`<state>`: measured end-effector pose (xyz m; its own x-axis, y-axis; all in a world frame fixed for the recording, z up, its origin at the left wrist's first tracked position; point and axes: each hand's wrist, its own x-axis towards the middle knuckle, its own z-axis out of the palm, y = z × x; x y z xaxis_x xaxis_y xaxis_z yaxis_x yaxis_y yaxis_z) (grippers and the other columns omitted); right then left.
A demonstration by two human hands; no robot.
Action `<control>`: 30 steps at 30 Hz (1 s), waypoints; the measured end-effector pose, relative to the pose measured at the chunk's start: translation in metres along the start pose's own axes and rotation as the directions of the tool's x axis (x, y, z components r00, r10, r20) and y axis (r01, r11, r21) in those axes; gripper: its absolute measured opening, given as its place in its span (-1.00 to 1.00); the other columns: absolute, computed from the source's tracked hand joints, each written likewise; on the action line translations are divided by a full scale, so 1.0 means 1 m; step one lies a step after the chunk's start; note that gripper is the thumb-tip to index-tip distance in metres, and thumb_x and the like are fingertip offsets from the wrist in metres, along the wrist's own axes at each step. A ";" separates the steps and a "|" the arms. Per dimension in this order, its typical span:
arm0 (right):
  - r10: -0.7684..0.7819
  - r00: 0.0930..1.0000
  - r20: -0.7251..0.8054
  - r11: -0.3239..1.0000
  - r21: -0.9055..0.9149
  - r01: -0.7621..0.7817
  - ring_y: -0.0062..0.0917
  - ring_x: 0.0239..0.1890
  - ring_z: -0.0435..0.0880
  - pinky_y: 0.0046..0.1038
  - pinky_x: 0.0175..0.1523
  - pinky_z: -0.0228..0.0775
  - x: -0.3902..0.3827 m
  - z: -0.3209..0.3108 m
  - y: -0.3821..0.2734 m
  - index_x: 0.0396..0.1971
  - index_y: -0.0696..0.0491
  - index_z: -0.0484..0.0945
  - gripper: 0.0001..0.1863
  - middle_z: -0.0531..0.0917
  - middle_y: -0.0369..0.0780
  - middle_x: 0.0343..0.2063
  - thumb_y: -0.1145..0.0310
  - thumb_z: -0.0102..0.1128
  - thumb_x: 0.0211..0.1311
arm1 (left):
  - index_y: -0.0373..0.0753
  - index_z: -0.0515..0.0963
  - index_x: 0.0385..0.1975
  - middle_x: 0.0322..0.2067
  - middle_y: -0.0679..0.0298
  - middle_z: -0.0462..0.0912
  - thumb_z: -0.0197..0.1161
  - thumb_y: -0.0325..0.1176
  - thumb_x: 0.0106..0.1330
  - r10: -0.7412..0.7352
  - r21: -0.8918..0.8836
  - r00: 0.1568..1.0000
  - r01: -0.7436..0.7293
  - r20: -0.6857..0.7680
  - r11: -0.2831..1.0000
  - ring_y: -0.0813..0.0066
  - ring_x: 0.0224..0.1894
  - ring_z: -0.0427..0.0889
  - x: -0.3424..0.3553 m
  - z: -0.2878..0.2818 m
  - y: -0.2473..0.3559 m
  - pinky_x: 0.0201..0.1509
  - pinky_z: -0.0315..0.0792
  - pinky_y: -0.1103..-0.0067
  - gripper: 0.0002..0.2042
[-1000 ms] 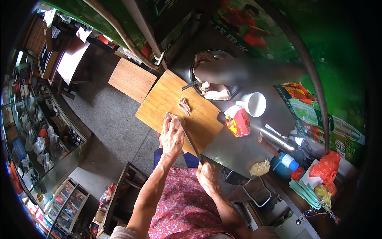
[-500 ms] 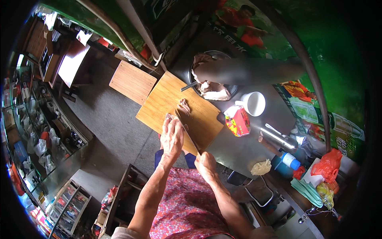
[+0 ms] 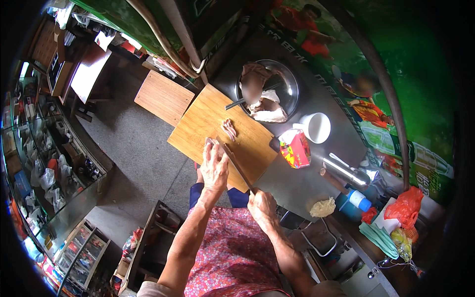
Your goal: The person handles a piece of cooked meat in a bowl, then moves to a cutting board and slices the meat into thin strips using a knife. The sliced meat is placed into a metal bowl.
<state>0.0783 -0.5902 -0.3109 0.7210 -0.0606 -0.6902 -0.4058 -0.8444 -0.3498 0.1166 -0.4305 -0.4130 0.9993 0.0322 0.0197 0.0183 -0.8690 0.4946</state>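
My left hand [image 3: 214, 169] lies over the wooden cutting board [image 3: 205, 106], its fingers bent and pressing down on a piece of meat [image 3: 212, 141], most of which they hide. In my right hand [image 3: 262, 207], closed around the handle, is a knife [image 3: 238, 168]. Its long blade slants up and left across the board, right beside my left fingertips. A small heap of meat slices [image 3: 229, 129] rests on the board just beyond the blade.
Behind the board, a metal bowl [image 3: 297, 91] holds larger meat pieces [image 3: 269, 112] and dark chopsticks [image 3: 235, 104]. To its right stand a white mug [image 3: 317, 128], a red-yellow packet [image 3: 295, 150] and a metal flask [image 3: 345, 171]. A wooden stool [image 3: 163, 97] stands left of the board.
The knife's handle end and my right hand have shifted slightly right, with the blade now turned to show its side. My left hand stays on the meat. A blurred patch over the bowl has shrunk.
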 end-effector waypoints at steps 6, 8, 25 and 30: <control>-0.005 0.999 0.050 0.999 -0.039 0.007 0.06 -0.37 0.65 -0.05 -0.27 0.48 0.004 0.001 0.001 -0.46 0.20 0.60 -0.83 0.63 0.12 -0.50 0.41 0.10 0.16 | -0.15 0.62 -0.18 0.18 0.04 0.40 0.23 -0.53 0.06 0.061 -0.013 0.997 -0.061 0.054 0.998 -0.11 0.32 0.26 -0.008 0.000 -0.014 0.18 0.45 0.23 -0.71; 0.000 0.996 0.095 1.000 -0.011 0.001 0.06 -0.39 0.65 -0.06 -0.30 0.47 0.009 0.001 -0.004 -0.52 0.22 0.58 -0.84 0.62 0.14 -0.51 0.43 0.13 0.12 | -0.16 0.62 -0.16 0.19 0.03 0.39 0.22 -0.53 0.07 0.079 0.011 0.995 -0.079 0.058 0.997 -0.11 0.34 0.24 -0.007 0.002 -0.016 0.19 0.45 0.22 -0.71; 0.032 0.995 -0.091 0.999 0.014 -0.031 0.05 -0.40 0.66 -0.04 -0.26 0.51 0.020 0.000 0.000 -0.50 0.22 0.63 -0.73 0.63 0.10 -0.55 0.28 0.18 0.18 | -0.19 0.58 -0.19 -0.03 0.16 0.53 0.24 -0.56 0.04 0.063 -0.041 0.998 -0.062 0.004 0.997 0.04 0.23 0.44 0.003 -0.012 -0.005 0.08 0.52 0.35 -0.71; 0.022 0.999 0.033 0.997 -0.068 -0.019 0.06 -0.29 0.64 -0.06 -0.20 0.49 0.012 -0.004 0.000 -0.39 0.15 0.64 -0.76 0.64 0.11 -0.45 0.29 0.10 0.28 | -0.20 0.59 -0.19 -0.02 0.17 0.54 0.27 -0.53 0.03 0.071 0.025 0.997 -0.071 0.021 0.997 0.02 0.27 0.39 0.006 -0.014 -0.001 0.07 0.54 0.35 -0.71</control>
<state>0.0895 -0.5937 -0.3168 0.6933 -0.0615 -0.7180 -0.3803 -0.8775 -0.2921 0.1222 -0.4224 -0.4008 0.9985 -0.0396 0.0369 -0.0523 -0.8810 0.4702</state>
